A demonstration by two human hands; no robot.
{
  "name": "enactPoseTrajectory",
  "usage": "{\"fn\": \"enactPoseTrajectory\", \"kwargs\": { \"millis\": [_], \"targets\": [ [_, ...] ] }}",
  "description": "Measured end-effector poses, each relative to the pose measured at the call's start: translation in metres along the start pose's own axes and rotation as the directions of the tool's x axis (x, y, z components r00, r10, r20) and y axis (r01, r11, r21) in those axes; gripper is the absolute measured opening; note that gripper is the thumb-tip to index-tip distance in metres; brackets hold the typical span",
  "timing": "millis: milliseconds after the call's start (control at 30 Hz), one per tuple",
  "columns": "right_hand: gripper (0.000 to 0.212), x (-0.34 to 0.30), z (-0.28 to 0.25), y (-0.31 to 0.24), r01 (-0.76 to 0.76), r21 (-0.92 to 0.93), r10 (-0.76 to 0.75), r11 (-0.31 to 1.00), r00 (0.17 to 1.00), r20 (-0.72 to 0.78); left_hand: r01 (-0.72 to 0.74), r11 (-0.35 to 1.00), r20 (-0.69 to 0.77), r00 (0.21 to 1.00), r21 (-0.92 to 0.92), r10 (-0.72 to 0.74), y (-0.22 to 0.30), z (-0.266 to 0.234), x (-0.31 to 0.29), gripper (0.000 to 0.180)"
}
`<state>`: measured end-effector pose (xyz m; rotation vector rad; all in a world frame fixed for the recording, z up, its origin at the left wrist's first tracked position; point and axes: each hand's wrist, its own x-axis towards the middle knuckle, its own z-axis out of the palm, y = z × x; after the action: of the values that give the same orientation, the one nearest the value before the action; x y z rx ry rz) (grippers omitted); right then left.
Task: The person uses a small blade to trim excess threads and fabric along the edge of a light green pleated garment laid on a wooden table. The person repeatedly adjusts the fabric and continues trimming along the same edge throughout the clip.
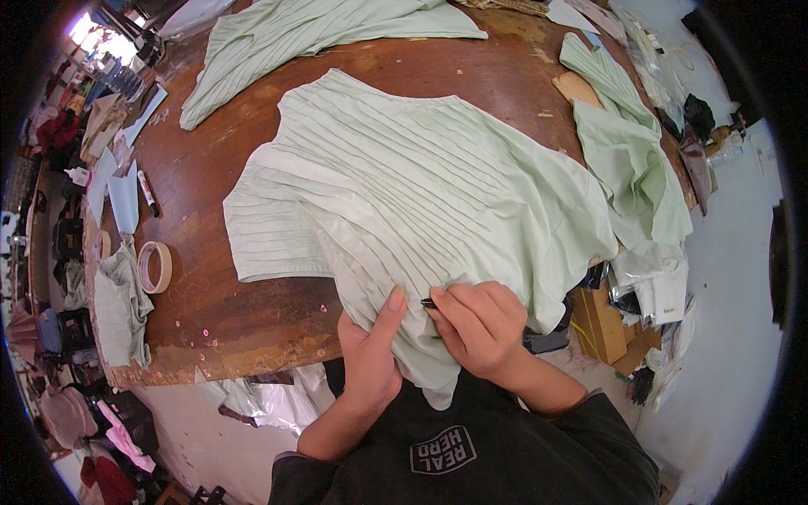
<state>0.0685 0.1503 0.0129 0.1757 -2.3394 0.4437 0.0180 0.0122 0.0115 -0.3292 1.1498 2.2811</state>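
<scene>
A pale green pleated blouse [438,160] lies spread over the wooden table, its near edge hanging over the front toward me. My left hand [370,345] pinches the cloth at this near edge, thumb on top and fingers hidden beneath. Close beside it, my right hand [481,326] is closed around a small black tool [428,303]. Only its dark tip shows past the fingers, at the cloth by my left thumb; I cannot make out its exact kind.
On the brown table [252,324] at left are a tape roll [155,268], a marker [148,194] and a crumpled grey-green cloth [124,307]. More pale green garments lie at the far side [320,29] and right [627,160]. A cardboard box [599,324] stands beyond the right edge.
</scene>
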Motion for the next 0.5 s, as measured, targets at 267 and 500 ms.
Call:
{"fn": "enactPoseTrajectory", "kwargs": {
  "millis": [267, 500],
  "targets": [
    [0.036, -0.003, 0.002, 0.006, -0.096, 0.187, 0.099, 0.978, 0.995, -0.011, -0.043, 0.998, 0.001, 0.999, 0.034, 0.043, -0.001, 0.000, 0.000, 0.049],
    [0.045, 0.006, -0.008, 0.001, -0.058, 0.345, -0.056, 0.937, 0.949, 0.311, -0.001, 1.000, 0.015, 1.000, -0.021, 0.001, -0.003, -0.010, 0.003, 0.049]
  ]
}}
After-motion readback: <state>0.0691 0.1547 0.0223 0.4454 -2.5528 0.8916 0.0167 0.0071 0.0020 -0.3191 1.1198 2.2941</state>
